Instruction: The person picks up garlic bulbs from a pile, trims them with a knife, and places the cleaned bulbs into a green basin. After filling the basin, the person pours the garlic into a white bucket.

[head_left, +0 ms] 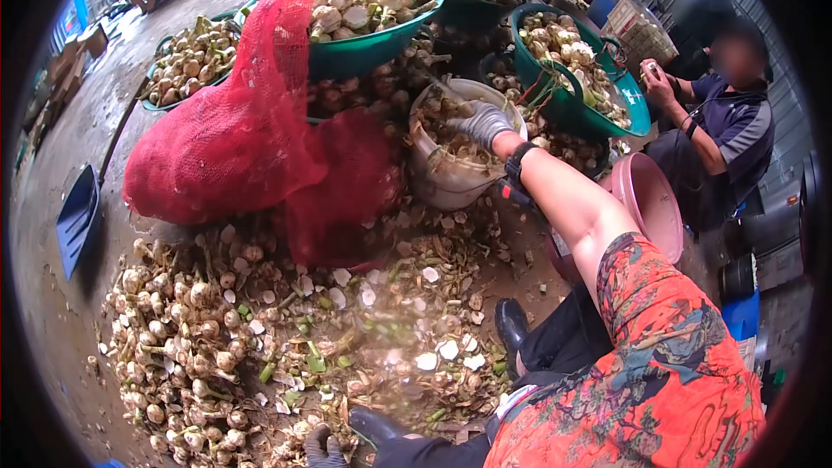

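Note:
My right hand (485, 124), in a grey glove, reaches into a white bucket (446, 184) that holds garlic and peelings. Its fingers are partly lost among the contents, so what they hold cannot be made out. At the bottom edge my left hand (325, 449), in a dark glove, is partly cut off by the frame, beside a heap of garlic bulbs (186, 329) on the floor. Nothing can be made out in it. Cut stalks and white root ends (448, 349) lie scattered in front of my boots.
Red mesh sacks (208, 143) stand left of the bucket. Green basins (373, 50) of garlic are behind. A pink tub (659, 208) stands right of my forearm. A person (732, 121) sits at the right, holding something. A blue dustpan (78, 218) lies far left.

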Demonstrator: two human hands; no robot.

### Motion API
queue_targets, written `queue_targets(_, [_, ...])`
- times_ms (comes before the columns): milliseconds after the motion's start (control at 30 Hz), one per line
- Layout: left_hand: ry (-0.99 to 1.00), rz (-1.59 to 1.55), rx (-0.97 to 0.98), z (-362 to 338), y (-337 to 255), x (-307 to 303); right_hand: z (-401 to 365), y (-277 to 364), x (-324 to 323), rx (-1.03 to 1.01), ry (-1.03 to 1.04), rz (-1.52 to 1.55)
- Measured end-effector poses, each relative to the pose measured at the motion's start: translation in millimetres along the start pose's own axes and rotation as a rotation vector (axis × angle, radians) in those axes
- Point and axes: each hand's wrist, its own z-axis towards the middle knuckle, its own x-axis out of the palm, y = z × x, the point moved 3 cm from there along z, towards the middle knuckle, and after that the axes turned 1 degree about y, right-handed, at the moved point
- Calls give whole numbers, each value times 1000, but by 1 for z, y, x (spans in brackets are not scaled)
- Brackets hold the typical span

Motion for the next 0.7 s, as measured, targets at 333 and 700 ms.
queue_targets(333, [5,-280,153,40,-24,4,-70,82,-29,-170,-162,411])
queue_targets(700, [91,-990,258,72,-98,16,-331,285,126,-407,751,738])
